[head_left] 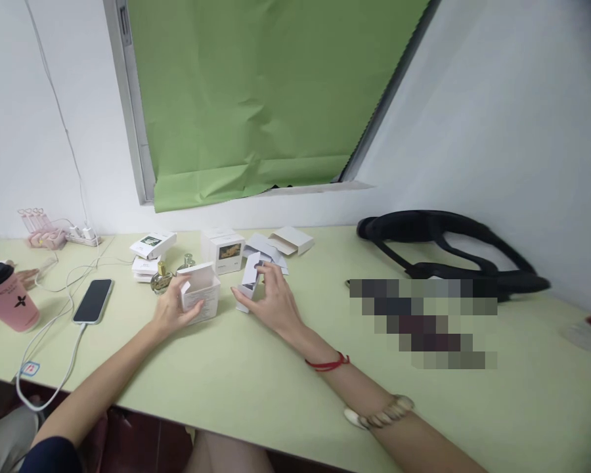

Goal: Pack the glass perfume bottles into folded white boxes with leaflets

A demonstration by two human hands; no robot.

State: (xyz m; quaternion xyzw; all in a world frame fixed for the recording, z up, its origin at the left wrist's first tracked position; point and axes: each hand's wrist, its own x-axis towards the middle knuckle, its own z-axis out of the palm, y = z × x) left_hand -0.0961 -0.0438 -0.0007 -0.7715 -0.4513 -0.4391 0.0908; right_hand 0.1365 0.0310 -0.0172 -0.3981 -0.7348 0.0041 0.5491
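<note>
- Crumpled green paper sheet [256, 98], over the window, on the wall well behind the open white cardboard box [201, 299].
- Long pale green table [256, 387]: the open white cardboard box stands on it, left of centre and near the front edge.
- Black padded strap bundle [448, 243], well to the right of the box, against the wall.
- Left hand [170, 312]: wrapped round the box's left side, thumb on the front face, fingers behind. It grips the box; the lid flap stands up.
- Right hand [270, 302]: just right of the box, fingers closed on a small folded white card sleeve [250, 279] that stands on the table. Sleeve and box sit close but apart.
- Pink plastic cup with a black lid [7, 299], far left of the box, at the frame edge.
- Black smartphone [93, 301], left of the box, lying flat with a white cable plugged into its near end.
- Closed white square carton with a printed picture [224, 249], just behind the box.
- Flat white lidded carton [152, 244], behind the box and to its left.
- Round glass bottle with a gold cap [161, 279], just behind the left hand, near the box's left rear corner.
- Red string bracelet [328, 362], on the right wrist, nearer the camera than the box.
</note>
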